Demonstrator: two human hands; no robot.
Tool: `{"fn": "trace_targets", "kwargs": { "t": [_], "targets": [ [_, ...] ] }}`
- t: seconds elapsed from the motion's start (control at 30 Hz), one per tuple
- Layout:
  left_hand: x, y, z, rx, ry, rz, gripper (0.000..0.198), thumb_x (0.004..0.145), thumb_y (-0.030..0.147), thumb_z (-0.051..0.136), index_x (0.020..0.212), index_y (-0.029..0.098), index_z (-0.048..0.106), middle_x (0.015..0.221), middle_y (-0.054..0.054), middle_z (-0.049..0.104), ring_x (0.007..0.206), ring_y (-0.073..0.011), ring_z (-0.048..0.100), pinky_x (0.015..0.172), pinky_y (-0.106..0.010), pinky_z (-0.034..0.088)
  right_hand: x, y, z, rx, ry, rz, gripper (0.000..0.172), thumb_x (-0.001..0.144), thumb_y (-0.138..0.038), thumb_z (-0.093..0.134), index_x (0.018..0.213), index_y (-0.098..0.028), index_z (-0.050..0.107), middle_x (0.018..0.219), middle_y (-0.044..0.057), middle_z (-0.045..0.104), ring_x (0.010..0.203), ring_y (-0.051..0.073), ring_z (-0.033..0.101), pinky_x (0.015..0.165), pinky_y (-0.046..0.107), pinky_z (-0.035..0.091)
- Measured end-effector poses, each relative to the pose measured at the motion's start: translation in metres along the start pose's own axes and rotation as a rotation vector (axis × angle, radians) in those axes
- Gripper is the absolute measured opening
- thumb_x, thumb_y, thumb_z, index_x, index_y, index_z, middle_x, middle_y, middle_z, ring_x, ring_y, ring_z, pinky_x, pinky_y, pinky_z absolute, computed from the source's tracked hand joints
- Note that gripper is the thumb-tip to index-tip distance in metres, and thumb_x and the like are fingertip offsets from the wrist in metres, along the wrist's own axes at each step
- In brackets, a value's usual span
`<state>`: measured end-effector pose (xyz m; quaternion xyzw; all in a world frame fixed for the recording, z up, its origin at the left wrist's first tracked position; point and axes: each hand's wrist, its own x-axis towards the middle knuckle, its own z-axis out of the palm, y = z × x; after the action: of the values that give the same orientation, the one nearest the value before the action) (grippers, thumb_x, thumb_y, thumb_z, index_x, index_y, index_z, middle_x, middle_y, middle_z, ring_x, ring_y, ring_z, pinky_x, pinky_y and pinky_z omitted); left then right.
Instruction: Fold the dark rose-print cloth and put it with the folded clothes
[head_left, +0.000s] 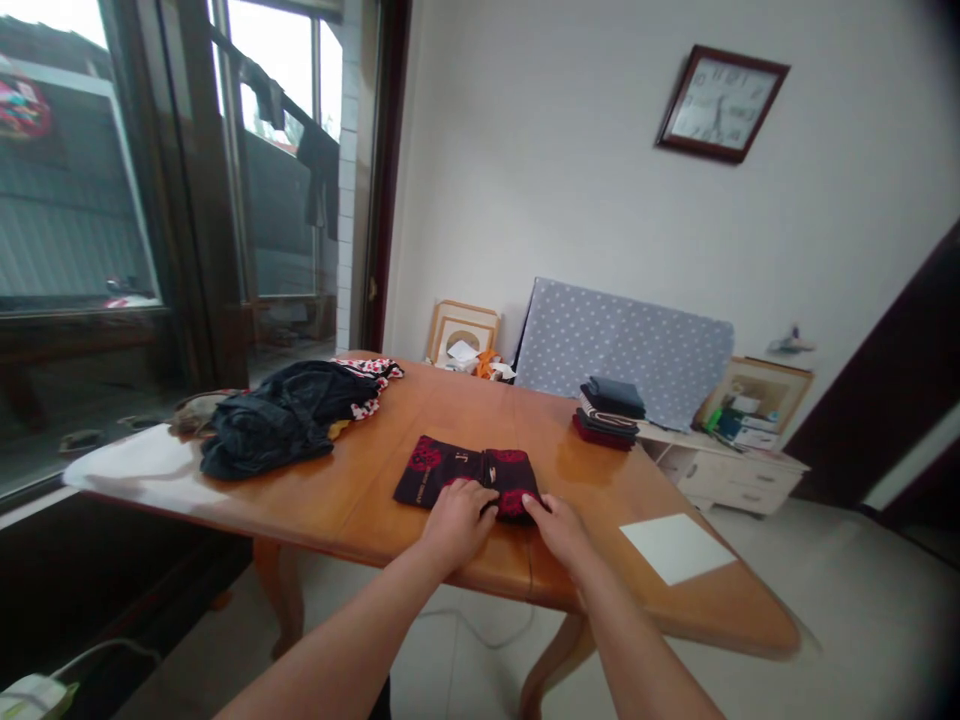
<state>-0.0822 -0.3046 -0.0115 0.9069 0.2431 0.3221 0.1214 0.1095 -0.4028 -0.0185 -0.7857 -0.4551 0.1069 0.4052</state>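
A dark folded cloth with red flower patterns (457, 465) lies on the wooden table (360, 500) near its front edge. My left hand (459, 520) rests on the cloth's near edge with its fingers curled down onto the fabric. Beside it, my right hand (559, 528) touches the cloth's right near corner, fingers pressed on the fabric. Both forearms reach in from below.
A heap of dark clothes (281, 415) with a red-and-white patterned piece lies at the table's left. A stack of folded cloths (609, 412) sits at the far right. A white sheet (676, 547) lies near the right edge. A dotted board (622, 345) and a low cabinet (724, 470) stand behind.
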Motion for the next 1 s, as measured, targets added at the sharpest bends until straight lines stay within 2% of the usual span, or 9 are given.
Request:
{"fn": "trace_targets", "kwargs": {
  "t": [0.1,0.27,0.43,0.63,0.8,0.9,1.0],
  "targets": [
    [-0.001,0.0,-0.002,-0.012,0.019,-0.023,0.026,0.093,0.028,0.054,0.11,0.026,0.072,0.101,-0.007,0.072,0.1,-0.0251,0.061,0.09,-0.038,0.045,0.0,-0.008,0.004,0.124,0.029,0.014,0.049,0.085,-0.062,0.051,0.092,-0.017,0.071,0.089,0.008,0.074,0.083,0.025,0.067,0.076,0.032,0.049],
    [-0.002,-0.003,-0.004,-0.084,0.037,-0.065,0.024,0.089,0.026,0.057,0.107,0.026,0.072,0.102,-0.006,0.073,0.101,-0.0251,0.062,0.088,-0.037,0.046,-0.006,-0.025,0.015,0.246,0.125,0.032,0.046,0.08,-0.057,0.061,0.101,-0.017,0.068,0.094,0.008,0.074,0.088,0.026,0.068,0.079,0.034,0.051],
    [-0.002,-0.007,-0.006,-0.133,0.046,-0.102,0.02,0.087,0.026,0.056,0.101,0.025,0.072,0.1,-0.006,0.073,0.097,-0.0241,0.063,0.085,-0.035,0.046,-0.008,-0.043,0.032,0.345,0.211,-0.01,0.052,0.077,-0.051,0.065,0.115,-0.015,0.061,0.103,0.009,0.072,0.092,0.025,0.068,0.082,0.033,0.053],
    [-0.003,-0.012,-0.004,-0.204,0.065,-0.132,0.018,0.087,0.023,0.054,0.093,0.024,0.071,0.094,-0.006,0.073,0.092,-0.023,0.064,0.082,-0.033,0.046,-0.007,-0.059,0.045,0.225,0.298,-0.07,0.052,0.077,-0.044,0.061,0.121,-0.016,0.057,0.11,0.011,0.07,0.098,0.026,0.066,0.087,0.036,0.051],
    [-0.001,-0.02,-0.004,-0.336,0.085,-0.139,0.024,0.086,0.018,0.051,0.097,0.024,0.071,0.097,-0.003,0.073,0.095,-0.0208,0.065,0.084,-0.031,0.047,-0.01,-0.071,0.049,0.079,0.337,-0.082,0.051,0.078,-0.04,0.058,0.123,-0.018,0.056,0.111,0.012,0.069,0.099,0.028,0.065,0.088,0.038,0.049],
    [-0.004,-0.034,-0.014,-0.349,0.086,-0.136,0.027,0.087,0.016,0.048,0.1,0.025,0.071,0.099,-0.002,0.074,0.095,-0.0196,0.065,0.084,-0.029,0.048,-0.011,-0.08,0.053,0.01,0.334,-0.097,0.052,0.079,-0.038,0.056,0.127,-0.018,0.054,0.115,0.013,0.068,0.104,0.03,0.064,0.091,0.039,0.047],
    [-0.01,-0.056,-0.033,-0.269,0.129,-0.198,0.027,0.088,0.017,0.049,0.103,0.025,0.071,0.104,-0.003,0.074,0.099,-0.0206,0.065,0.088,-0.031,0.048,-0.012,-0.086,0.06,-0.071,0.343,-0.12,0.057,0.08,-0.038,0.055,0.133,-0.017,0.051,0.122,0.015,0.065,0.11,0.031,0.061,0.096,0.04,0.045]
  ]
}}
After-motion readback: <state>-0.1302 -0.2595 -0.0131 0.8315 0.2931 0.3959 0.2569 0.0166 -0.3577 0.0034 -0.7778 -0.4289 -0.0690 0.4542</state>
